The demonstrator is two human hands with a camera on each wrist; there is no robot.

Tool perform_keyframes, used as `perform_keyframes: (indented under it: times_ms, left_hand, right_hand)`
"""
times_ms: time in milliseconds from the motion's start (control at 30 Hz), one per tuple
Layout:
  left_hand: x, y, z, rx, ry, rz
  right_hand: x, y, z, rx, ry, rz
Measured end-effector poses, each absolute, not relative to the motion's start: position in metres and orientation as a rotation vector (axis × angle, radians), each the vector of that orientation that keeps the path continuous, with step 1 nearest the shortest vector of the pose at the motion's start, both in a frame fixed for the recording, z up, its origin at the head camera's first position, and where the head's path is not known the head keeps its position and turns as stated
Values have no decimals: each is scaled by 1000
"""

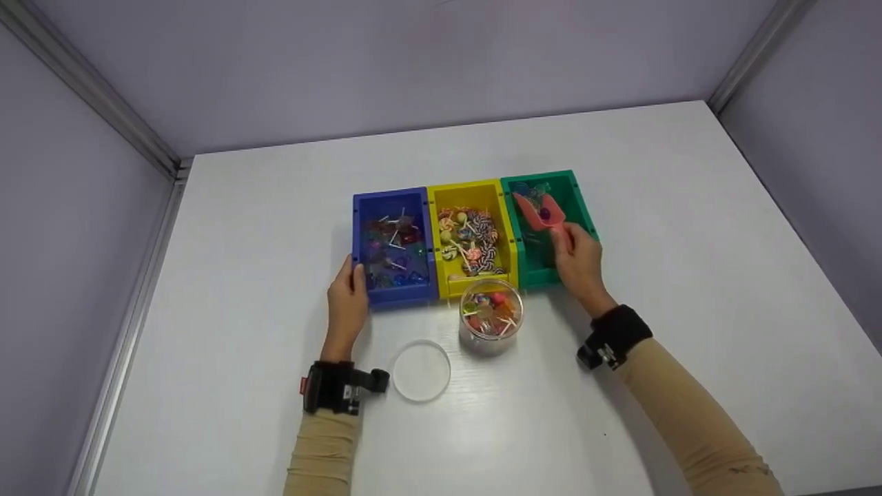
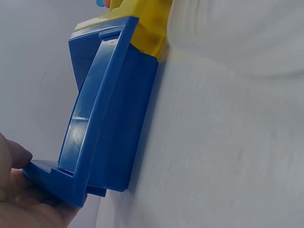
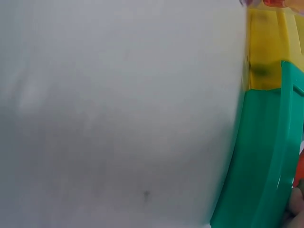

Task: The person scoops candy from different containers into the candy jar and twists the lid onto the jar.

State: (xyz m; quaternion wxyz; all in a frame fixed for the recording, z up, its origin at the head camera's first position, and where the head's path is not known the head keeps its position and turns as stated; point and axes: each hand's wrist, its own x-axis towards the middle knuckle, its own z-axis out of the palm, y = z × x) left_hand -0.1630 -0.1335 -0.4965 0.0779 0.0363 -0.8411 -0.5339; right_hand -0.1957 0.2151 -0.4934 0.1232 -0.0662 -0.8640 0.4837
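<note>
My right hand (image 1: 580, 265) grips the handle of a pink scoop (image 1: 539, 212) over the green bin (image 1: 577, 186). A dark purple piece sits in the scoop, and clear bluish pieces lie at the bin's far end. My left hand (image 1: 346, 303) holds the near left corner of the blue bin (image 1: 391, 196), its thumb on the rim and fingers beneath, as the left wrist view shows. Translucent pieces and white sticks lie in that bin. Between them, the yellow bin (image 1: 463, 187) holds small lollipops and striped candies (image 1: 486, 234). In the right wrist view, only fingertips (image 3: 297, 202) show.
A clear round jar (image 1: 489, 342) with colourful candies stands in front of the yellow bin. Left of it, a clear round lid (image 1: 421, 370) lies flat on the white table (image 1: 524, 427). Pale walls (image 1: 413, 62) stand behind and at both sides.
</note>
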Motion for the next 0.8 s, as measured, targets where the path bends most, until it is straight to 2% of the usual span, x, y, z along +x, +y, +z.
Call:
perform_keyframes:
  times_ms: [800]
  left_hand:
    - [-163,-133,-496,145,-2536,-1594]
  right_hand:
    - [-169,230,-485,41,-2293,1424]
